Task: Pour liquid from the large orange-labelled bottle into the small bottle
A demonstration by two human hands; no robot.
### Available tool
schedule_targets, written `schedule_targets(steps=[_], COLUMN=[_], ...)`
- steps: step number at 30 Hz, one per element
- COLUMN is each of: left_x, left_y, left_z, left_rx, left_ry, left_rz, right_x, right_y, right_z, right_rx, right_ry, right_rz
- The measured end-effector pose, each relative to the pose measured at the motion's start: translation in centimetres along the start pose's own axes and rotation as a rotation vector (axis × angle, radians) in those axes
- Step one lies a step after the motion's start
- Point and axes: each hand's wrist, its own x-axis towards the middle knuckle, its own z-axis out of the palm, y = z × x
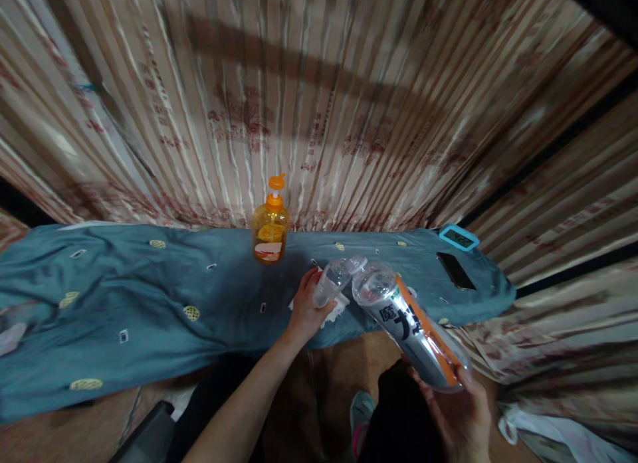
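My left hand [305, 311] is wrapped round a clear plastic cup [329, 281], tilted with its mouth up and to the right. In my right hand [461, 403] is a large clear plastic bottle [415, 330] with a silver and orange label. The bottle leans to the left, its neck at the cup's mouth; whether the two touch, I cannot tell. Whether liquid runs between them does not show. Crumpled white tissue [339, 309] lies beneath the cup and my left hand. Behind them stands an orange pump bottle [270, 232], upright and apart from both hands.
A blue-green patterned cloth [149, 297] covers the long, low surface. At its right end lie a dark phone [456, 272] and a light-blue-framed digital clock [459, 238]. Striped curtains [299, 104] hang close behind and at the right. A white bag [553, 430] is at lower right.
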Motion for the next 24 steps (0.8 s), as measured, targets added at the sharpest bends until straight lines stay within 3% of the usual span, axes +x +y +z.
schedule_targets(steps=[7,16,24], left_x=[0.1,-0.1,0.0], left_y=[-0.5,-0.5,-0.7], left_z=[0.3,0.9,1.0], left_rx=[0.037,0.075,0.055], left_ry=[0.021,0.023,0.021], left_rz=[0.007,0.022,0.051], right_x=[0.4,-1.8,-1.9], right_y=[0.5,2.3,2.5], right_z=[-0.7,0.1,-0.9], right_rx=[-0.032,-0.006,-0.041], right_ry=[-0.095,-0.036,-0.084], right_rz=[0.012,0.053,-0.045])
